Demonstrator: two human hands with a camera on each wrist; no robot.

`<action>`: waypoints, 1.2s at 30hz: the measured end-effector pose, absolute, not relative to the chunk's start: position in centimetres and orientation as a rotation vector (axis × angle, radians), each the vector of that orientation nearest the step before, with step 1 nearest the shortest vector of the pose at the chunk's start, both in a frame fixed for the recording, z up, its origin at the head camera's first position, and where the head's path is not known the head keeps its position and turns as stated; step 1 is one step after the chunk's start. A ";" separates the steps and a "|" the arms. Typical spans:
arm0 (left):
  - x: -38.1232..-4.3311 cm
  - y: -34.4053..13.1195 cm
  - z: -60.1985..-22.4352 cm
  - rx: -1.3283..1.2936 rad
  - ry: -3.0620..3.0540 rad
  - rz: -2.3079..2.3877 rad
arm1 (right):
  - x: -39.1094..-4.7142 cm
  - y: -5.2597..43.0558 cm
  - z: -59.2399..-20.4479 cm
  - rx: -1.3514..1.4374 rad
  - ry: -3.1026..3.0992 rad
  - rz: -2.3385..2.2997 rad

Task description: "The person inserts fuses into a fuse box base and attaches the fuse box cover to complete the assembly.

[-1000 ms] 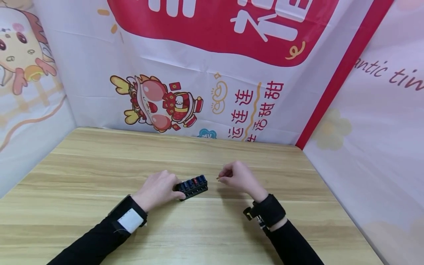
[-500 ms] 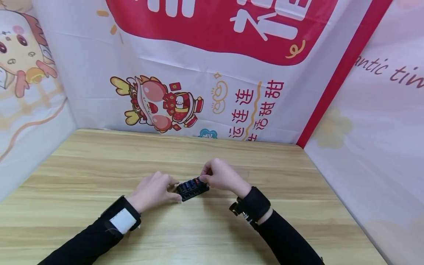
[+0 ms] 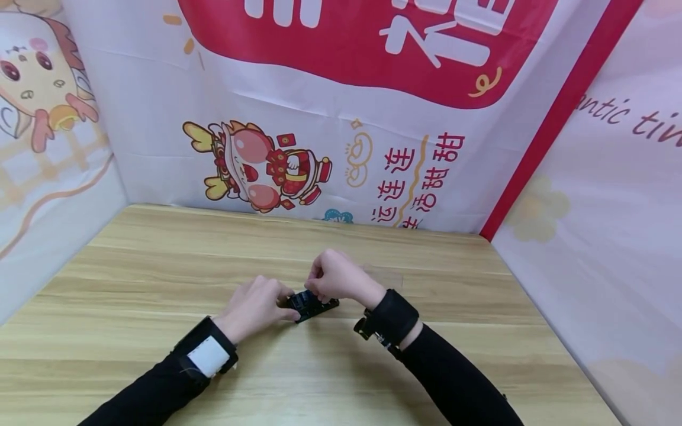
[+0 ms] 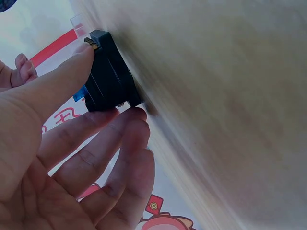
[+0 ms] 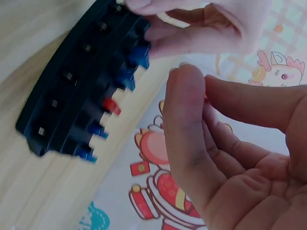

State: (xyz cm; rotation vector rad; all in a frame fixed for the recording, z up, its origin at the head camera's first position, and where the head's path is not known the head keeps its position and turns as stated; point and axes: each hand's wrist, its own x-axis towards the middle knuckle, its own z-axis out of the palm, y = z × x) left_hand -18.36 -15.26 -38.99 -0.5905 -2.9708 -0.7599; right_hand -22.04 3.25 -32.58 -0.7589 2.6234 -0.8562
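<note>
A black fuse block (image 3: pixel 319 306) with blue and red blade fuses along its top lies on the wooden table. My left hand (image 3: pixel 256 307) holds its left end between thumb and fingertips; the other fingers extend beside it in the left wrist view. Over the block's right half is my right hand (image 3: pixel 338 275), thumb and index finger pinched together. In the right wrist view an orange sliver shows at the pinch, apparently a small blade fuse (image 5: pixel 206 89), mostly hidden. That view shows the red fuse (image 5: pixel 112 106) seated between blue ones, with the right fingertips apart from the block.
A clear plastic piece (image 3: pixel 386 277) lies flat on the table (image 3: pixel 277 378) behind the right hand. Printed cloth (image 3: pixel 298 106) hangs along the back edge and both sides. Each wrist wears a black strap (image 3: pixel 391 319).
My right hand has moved left from beside the fuse block to above it, covering part of its fuses, still pinching the small piece. My left hand stays at the block's left end.
</note>
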 end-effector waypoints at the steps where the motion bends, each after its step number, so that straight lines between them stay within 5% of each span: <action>1: -18.3 -15.3 -39.0 -0.588 -2.969 -0.763 | -22.1 3.0 -32.6 -0.744 2.610 -0.871; 36: -17.2 -16.2 -39.6 -0.663 -2.916 -0.730 | -20.5 -1.9 -34.0 -0.438 2.670 -0.720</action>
